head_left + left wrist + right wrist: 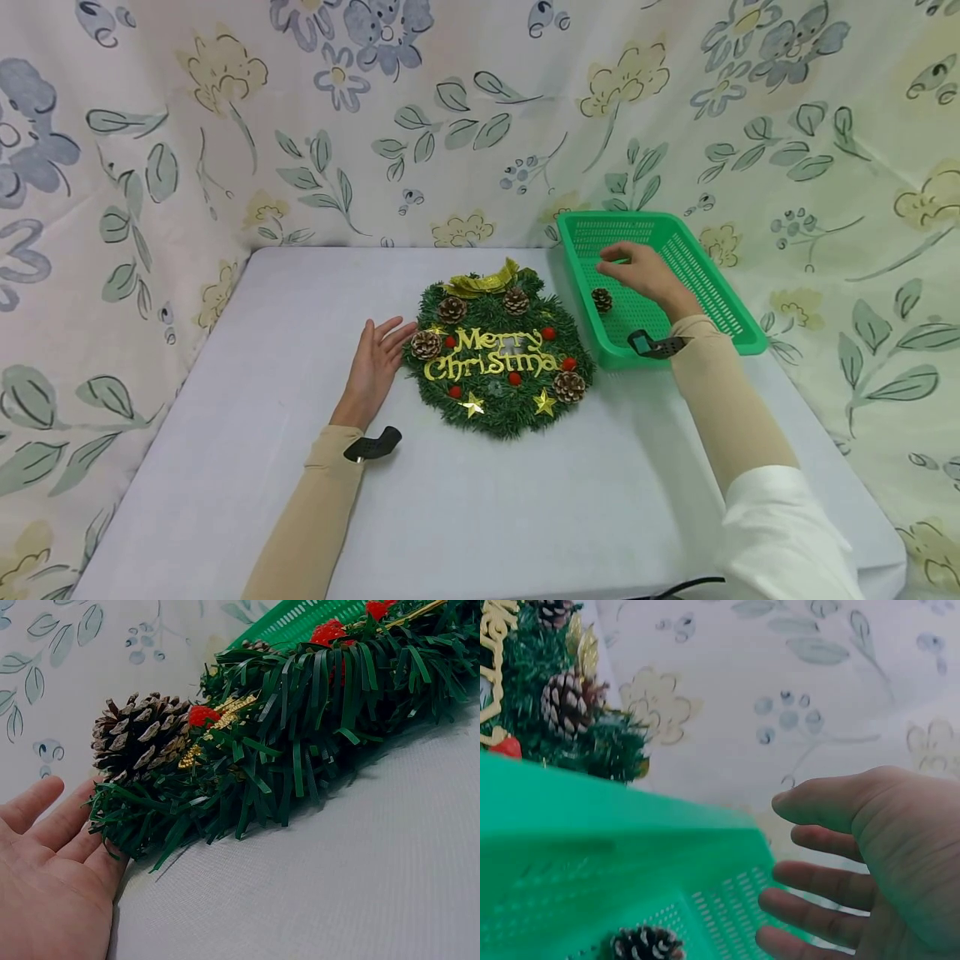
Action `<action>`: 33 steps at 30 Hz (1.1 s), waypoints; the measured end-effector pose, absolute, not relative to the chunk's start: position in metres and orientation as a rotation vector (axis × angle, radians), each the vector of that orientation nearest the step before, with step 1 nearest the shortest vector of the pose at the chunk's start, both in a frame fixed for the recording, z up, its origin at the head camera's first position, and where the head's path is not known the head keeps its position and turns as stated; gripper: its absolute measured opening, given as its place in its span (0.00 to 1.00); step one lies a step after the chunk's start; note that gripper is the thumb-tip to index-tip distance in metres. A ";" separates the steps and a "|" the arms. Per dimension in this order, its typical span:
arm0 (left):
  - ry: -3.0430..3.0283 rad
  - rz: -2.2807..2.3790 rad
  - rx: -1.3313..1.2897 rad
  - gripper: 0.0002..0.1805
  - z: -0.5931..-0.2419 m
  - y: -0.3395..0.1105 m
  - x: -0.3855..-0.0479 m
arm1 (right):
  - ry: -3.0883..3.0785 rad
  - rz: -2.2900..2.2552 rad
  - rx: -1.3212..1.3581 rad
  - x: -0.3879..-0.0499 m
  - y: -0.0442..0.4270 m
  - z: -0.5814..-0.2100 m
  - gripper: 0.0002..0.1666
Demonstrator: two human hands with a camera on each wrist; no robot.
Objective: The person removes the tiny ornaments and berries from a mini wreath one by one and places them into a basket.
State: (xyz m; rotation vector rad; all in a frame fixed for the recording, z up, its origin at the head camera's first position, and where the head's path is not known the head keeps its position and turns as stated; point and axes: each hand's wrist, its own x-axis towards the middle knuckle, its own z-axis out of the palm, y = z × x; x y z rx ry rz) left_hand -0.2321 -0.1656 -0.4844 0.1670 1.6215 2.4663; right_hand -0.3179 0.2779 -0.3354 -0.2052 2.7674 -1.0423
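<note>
A green tinsel Christmas wreath [498, 408] lies on the table, bearing gold "Merry Christmas" lettering [491, 354], red berries, gold stars and several pine cones. At its left edge, beside a pine cone [142, 735], my left hand [375, 362] rests with extended fingers touching the tinsel. My right hand [640, 271] hovers over the green basket [720, 308], thumb and fingers apart and nothing between them. A single pine cone [602, 300] lies inside that basket, below and left of the right hand; the right wrist view shows the same cone [646, 943] near the bottom edge.
The basket stands at the back right, close to the wreath's right side. A white cloth covers the table [465, 517], and a floral curtain [450, 108] hangs behind it. A black cable [690, 583] lies at the front edge.
</note>
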 end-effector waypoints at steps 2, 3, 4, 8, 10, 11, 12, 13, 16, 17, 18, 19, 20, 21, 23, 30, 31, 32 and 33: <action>1.621 2.467 0.171 0.40 -0.484 -0.165 -0.232 | 2.781 -1.032 -0.219 -0.315 0.275 -0.332 0.34; 1.623 2.467 0.171 0.40 -0.484 -0.166 -0.231 | 2.787 -1.026 -0.225 -0.313 0.274 -0.331 0.33; 1.625 2.465 0.173 0.41 -0.484 -0.166 -0.231 | 2.793 -1.020 -0.232 -0.312 0.272 -0.329 0.33; 1.634 2.465 0.165 0.41 -0.485 -0.166 -0.231 | 2.808 -1.020 -0.250 -0.307 0.266 -0.325 0.31; 1.637 2.462 0.167 0.41 -0.485 -0.166 -0.231 | 2.812 -1.033 -0.259 -0.304 0.264 -0.323 0.31; 1.638 2.462 0.164 0.41 -0.485 -0.166 -0.231 | 2.813 -1.038 -0.263 -0.302 0.263 -0.322 0.31; 1.638 2.460 0.164 0.42 -0.486 -0.166 -0.231 | 2.812 -1.046 -0.273 -0.300 0.261 -0.321 0.31; 1.638 2.460 0.162 0.43 -0.486 -0.166 -0.231 | 2.812 -1.055 -0.279 -0.298 0.259 -0.320 0.31; 1.640 2.454 0.158 0.43 -0.486 -0.165 -0.231 | 2.816 -1.063 -0.303 -0.292 0.255 -0.316 0.32; 1.638 2.455 0.158 0.43 -0.486 -0.165 -0.231 | 2.817 -1.068 -0.310 -0.290 0.253 -0.315 0.32; 1.638 2.454 0.159 0.42 -0.486 -0.165 -0.231 | 2.818 -1.071 -0.321 -0.288 0.252 -0.314 0.32; 1.639 2.454 0.160 0.42 -0.486 -0.165 -0.231 | 2.823 -1.070 -0.327 -0.286 0.251 -0.314 0.31; 1.639 2.453 0.161 0.41 -0.485 -0.165 -0.231 | 2.827 -1.066 -0.336 -0.284 0.250 -0.313 0.31; 1.638 2.453 0.160 0.40 -0.485 -0.165 -0.231 | 2.831 -1.063 -0.342 -0.282 0.249 -0.312 0.31; 1.639 2.450 0.166 0.40 -0.484 -0.165 -0.231 | 2.835 -1.059 -0.357 -0.277 0.246 -0.311 0.31; 1.634 2.453 0.163 0.43 -0.484 -0.166 -0.232 | 2.836 -1.099 -0.392 -0.263 0.239 -0.309 0.29; 1.640 2.449 0.166 0.43 -0.485 -0.166 -0.232 | 2.833 -1.110 -0.400 -0.261 0.238 -0.309 0.29; 1.640 2.449 0.165 0.43 -0.485 -0.166 -0.232 | 2.828 -1.125 -0.405 -0.260 0.238 -0.310 0.28; 1.640 2.450 0.163 0.43 -0.486 -0.166 -0.232 | 2.823 -1.139 -0.411 -0.259 0.237 -0.311 0.28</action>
